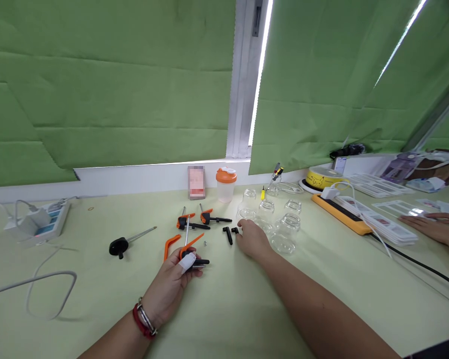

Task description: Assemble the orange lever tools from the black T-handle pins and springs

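My left hand is wrapped round an orange-and-black clamp-like tool with a thin metal rod pointing up. White tape covers one of its fingers. My right hand reaches forward with bent fingers at a small black part on the table; its fingertips are partly hidden. Beside that lies a longer black handle-like piece. Two similar orange-and-black tools lie farther back. A loose orange lever and a tiny metal piece rest near my left hand.
Several clear glass jars stand just beyond my right hand. A black-handled metal rod lies left. Behind are an orange-lidded cup and a pink box. Power strips and cables flank the table; another person's hands are at right.
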The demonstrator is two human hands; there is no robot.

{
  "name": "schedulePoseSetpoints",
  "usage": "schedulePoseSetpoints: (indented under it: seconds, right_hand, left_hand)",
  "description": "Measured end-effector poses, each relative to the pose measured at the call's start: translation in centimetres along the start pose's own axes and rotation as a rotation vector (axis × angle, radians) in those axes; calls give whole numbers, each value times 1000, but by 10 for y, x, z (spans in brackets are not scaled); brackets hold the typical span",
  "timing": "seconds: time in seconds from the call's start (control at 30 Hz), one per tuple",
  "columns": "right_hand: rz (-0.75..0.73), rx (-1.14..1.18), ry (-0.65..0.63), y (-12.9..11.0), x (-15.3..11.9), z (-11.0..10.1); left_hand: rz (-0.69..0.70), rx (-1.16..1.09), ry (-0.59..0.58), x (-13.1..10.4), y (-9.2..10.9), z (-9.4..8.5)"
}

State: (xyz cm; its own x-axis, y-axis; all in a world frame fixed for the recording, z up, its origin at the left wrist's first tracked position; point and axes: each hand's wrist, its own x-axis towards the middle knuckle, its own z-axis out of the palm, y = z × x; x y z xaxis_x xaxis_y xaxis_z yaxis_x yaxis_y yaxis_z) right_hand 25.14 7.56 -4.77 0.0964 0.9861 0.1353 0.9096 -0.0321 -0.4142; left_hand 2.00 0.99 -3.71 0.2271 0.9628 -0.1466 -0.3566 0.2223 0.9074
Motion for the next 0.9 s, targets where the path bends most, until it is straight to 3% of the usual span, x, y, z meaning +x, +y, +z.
schedulePoseSetpoints:
  seconds: [0.47,0.9]
  right_hand:
    - [40,-10,-28,10,9,3]
    - [-17,100,47,7,9,4]
  left_hand:
    - [11,-10,-7,3,-1,-3]
    - [18,4,12,5,-1,-4]
